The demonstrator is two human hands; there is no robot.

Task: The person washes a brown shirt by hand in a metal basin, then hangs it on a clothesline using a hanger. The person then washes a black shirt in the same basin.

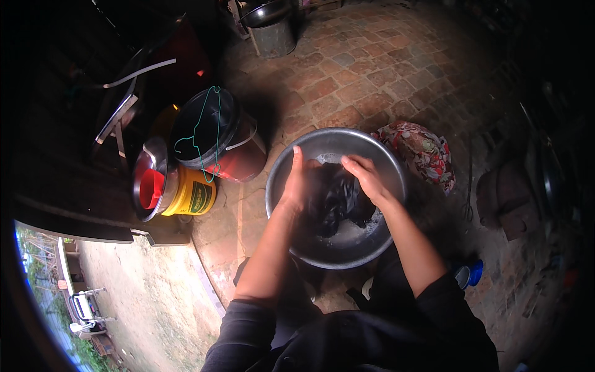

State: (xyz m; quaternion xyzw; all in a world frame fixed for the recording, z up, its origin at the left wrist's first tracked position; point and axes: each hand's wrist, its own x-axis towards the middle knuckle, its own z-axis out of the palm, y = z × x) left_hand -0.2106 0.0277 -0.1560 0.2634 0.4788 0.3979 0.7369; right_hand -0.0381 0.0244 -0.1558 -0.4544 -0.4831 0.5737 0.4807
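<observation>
A wide metal basin stands before me on the brick floor, with some sudsy water in it. Dark wet cloth lies bunched in the basin between my hands. My left hand is at the cloth's left side, thumb pointing up and the other fingers largely hidden behind it. On the right, my right hand rests against the upper edge of the cloth, its fingers partly curled and its fingertips partly hidden. Both hands appear to hold the cloth.
Floral cloth lies just right of the basin. To the left stand a large bucket with a green wire hanger across it, a yellow bucket and a red scoop in a metal bowl. A blue object sits at the lower right.
</observation>
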